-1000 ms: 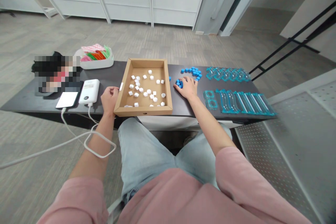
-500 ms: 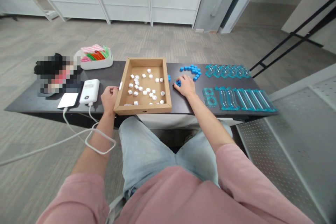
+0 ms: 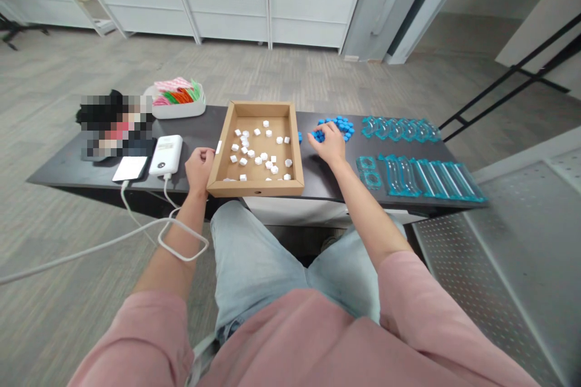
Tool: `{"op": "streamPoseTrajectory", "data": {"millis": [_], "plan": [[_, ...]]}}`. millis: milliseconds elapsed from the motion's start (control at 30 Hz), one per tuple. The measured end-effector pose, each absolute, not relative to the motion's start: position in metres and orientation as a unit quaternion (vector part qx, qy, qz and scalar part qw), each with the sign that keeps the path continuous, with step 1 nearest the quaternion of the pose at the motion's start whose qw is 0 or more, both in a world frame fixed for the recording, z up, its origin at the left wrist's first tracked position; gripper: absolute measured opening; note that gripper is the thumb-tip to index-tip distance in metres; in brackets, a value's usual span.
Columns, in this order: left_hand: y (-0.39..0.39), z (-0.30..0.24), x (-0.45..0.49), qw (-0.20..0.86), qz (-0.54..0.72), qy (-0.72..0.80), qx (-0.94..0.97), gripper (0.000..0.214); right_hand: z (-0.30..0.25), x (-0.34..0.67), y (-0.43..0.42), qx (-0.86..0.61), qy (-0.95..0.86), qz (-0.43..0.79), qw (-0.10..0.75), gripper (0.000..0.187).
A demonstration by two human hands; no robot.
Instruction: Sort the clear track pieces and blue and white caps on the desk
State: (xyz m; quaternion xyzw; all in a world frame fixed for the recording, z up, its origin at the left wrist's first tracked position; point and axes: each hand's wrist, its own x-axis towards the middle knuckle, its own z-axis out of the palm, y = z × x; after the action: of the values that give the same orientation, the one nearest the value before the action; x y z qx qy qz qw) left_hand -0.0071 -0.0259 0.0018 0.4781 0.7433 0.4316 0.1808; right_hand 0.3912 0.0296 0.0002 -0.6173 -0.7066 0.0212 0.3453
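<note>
My left hand (image 3: 198,167) is curled into a fist on the table, against the left side of a shallow cardboard box (image 3: 256,187); nothing shows in its fingers. Inside the box lie many loose white faceted pieces (image 3: 258,161). To the right of the box, my right hand (image 3: 331,142) cups its thumb and fingers around several small blue pieces (image 3: 319,135). Those touch the near left side of a cluster of similar blue pieces (image 3: 345,126). Part of the group is hidden beneath the fingers. One or two blue pieces (image 3: 299,137) sit by the box's right wall.
Rows of clear and teal plastic parts (image 3: 399,129) and long tubular ones (image 3: 447,179) cover the table's right end. Leftward are a white power bank (image 3: 166,155) with cables, a phone (image 3: 130,169), and a white basket (image 3: 179,110) of colourful strips. A cable loop (image 3: 186,254) crosses my left forearm.
My right hand has slid away from me with the blue pieces, which now meet the larger blue cluster. My left hand stays by the box. The whole view has shifted slightly.
</note>
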Motion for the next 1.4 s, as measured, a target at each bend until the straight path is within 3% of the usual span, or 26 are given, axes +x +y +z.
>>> {"op": "streamPoseTrajectory", "data": {"millis": [167,400,700,800,1033,1233,1400], "plan": [[-0.026,0.002,-0.007,0.177,0.43,0.745,0.478,0.011,0.034,0.337,0.038,-0.521,-0.752,0.067,0.398,0.018],[-0.026,0.001,-0.009,0.18,0.429,0.743,0.482,0.013,0.042,0.25,0.043,-0.416,-0.848,0.121,0.306,0.022],[-0.024,-0.006,-0.01,0.176,0.432,0.739,0.486,0.014,0.025,0.336,0.04,-0.534,-0.762,0.085,0.356,0.034],[-0.024,-0.007,-0.01,0.168,0.43,0.743,0.485,0.013,0.006,0.381,0.023,-0.622,-0.713,0.046,0.319,0.044],[-0.023,-0.003,-0.008,0.159,0.426,0.748,0.484,0.014,-0.033,0.414,-0.012,-0.751,-0.648,0.026,0.126,0.081],[-0.024,0.0,-0.007,0.16,0.424,0.753,0.477,0.014,-0.035,0.41,0.008,-0.723,-0.678,0.057,0.117,0.091],[-0.024,0.001,-0.006,0.158,0.424,0.755,0.474,0.013,-0.026,0.398,0.037,-0.657,-0.741,0.094,0.104,0.085]]}}
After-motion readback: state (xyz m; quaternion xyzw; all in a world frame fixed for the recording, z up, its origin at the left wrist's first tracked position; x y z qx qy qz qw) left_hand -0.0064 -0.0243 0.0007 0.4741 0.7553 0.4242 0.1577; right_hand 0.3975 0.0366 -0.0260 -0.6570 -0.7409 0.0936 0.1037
